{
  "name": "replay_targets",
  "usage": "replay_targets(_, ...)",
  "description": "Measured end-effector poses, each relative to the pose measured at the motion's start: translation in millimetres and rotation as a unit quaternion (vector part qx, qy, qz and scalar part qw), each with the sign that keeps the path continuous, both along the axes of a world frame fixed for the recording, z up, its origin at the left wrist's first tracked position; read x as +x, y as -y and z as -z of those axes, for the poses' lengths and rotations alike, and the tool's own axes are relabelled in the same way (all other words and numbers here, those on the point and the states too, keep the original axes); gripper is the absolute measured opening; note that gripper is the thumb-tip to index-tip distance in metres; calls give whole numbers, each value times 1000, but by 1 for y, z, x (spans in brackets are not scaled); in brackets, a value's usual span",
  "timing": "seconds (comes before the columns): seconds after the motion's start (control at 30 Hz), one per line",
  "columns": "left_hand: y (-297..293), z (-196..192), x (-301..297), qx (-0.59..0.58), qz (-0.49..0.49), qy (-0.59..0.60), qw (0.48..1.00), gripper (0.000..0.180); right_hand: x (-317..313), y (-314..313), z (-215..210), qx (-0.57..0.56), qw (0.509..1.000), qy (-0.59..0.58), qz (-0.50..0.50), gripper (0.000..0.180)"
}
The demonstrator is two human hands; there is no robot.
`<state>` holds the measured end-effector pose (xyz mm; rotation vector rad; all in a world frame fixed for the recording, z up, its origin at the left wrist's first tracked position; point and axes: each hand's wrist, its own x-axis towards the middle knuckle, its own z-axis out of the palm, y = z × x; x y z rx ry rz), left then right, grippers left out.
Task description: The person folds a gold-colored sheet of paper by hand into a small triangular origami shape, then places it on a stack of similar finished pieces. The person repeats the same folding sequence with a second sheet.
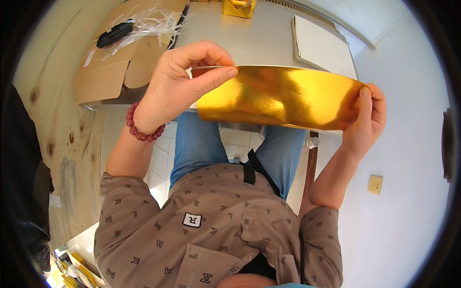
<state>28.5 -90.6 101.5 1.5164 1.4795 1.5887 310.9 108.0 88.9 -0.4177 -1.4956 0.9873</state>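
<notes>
A long sheet of shiny gold foil card [278, 96] is held up between my two hands, above my lap and over the table's near edge. My left hand [187, 79] pinches its upper edge near the left end between thumb and forefinger. At the other end my right hand [367, 113] grips the short side, thumb on the gold face and fingers behind. A pale edge shows along the top of the card. Its gold face is slightly bowed, with soft dents and reflections.
On the grey table [211, 36] a stack of white sheets [321, 43] lies at the right. A gold box [239, 8] stands at the far edge. To the left, a cardboard box [108, 72] carries clear plastic strips [151, 29] and a black item [114, 33]. A white wall with a socket [375, 185] is at right.
</notes>
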Motion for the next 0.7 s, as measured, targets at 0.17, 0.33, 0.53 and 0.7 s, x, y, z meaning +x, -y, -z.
replay_targets(0.17,-2,5,-7,30,-29,-9,999,8,0,-2,2,-23,999,-9,47,8)
replay_targets(0.33,-2,12,-10,23,-29,71,997,8,0,-2,3,-35,998,-17,43,9)
replay_targets(0.53,-4,15,-10,52,-24,106,993,8,2,-6,8,-40,998,-21,42,9)
replay_targets(0.7,-3,14,-13,38,-18,126,991,9,4,-11,13,-41,999,-14,21,10)
